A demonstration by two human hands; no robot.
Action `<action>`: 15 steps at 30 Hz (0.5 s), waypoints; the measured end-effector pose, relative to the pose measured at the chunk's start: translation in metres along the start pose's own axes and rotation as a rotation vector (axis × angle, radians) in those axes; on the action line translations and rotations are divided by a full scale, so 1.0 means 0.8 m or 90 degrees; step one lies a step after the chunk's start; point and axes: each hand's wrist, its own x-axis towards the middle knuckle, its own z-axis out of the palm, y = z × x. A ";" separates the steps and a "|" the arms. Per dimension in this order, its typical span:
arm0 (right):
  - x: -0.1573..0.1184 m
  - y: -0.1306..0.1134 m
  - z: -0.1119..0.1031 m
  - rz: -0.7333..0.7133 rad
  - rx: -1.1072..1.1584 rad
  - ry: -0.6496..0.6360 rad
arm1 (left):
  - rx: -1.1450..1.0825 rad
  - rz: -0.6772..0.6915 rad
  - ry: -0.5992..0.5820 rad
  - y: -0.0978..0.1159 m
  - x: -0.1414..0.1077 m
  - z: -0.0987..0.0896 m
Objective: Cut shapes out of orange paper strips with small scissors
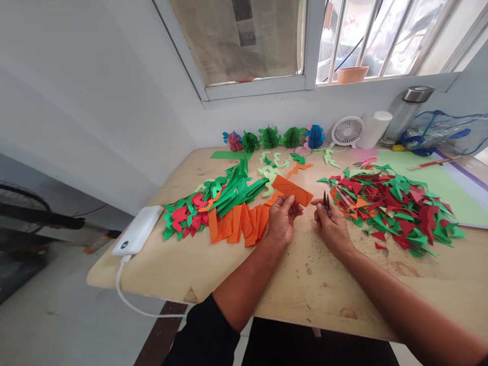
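Note:
My left hand (285,213) pinches an orange paper piece (293,190) with a curved outline drawn on it, raised a little above the table. Small scissors (327,202) stick up from my right hand (332,223), whose fingers wrap round their handles. The blades point away from me, just right of the paper and apart from it. Left of my left hand lie several orange paper pieces (236,223) in a fanned row. Behind them is a heap of green paper strips (240,185), with red and green cut shapes (186,216) beside it.
A large pile of red and green scraps (404,208) covers the right side. Along the wall stand folded paper figures (270,137), a small white fan (347,131) and a glass bottle (404,114). A white power bank (137,231) with a cable lies at the left edge.

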 end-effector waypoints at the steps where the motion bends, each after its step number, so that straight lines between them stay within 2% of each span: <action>1: 0.000 -0.002 0.000 -0.007 -0.001 0.000 | -0.003 -0.001 0.001 0.000 0.000 0.000; 8: -0.003 -0.013 -0.004 -0.035 -0.071 -0.034 | -0.057 -0.023 -0.001 0.003 -0.002 0.002; 15: -0.009 -0.023 -0.002 -0.008 0.051 -0.036 | -0.065 -0.029 -0.021 0.009 -0.009 0.005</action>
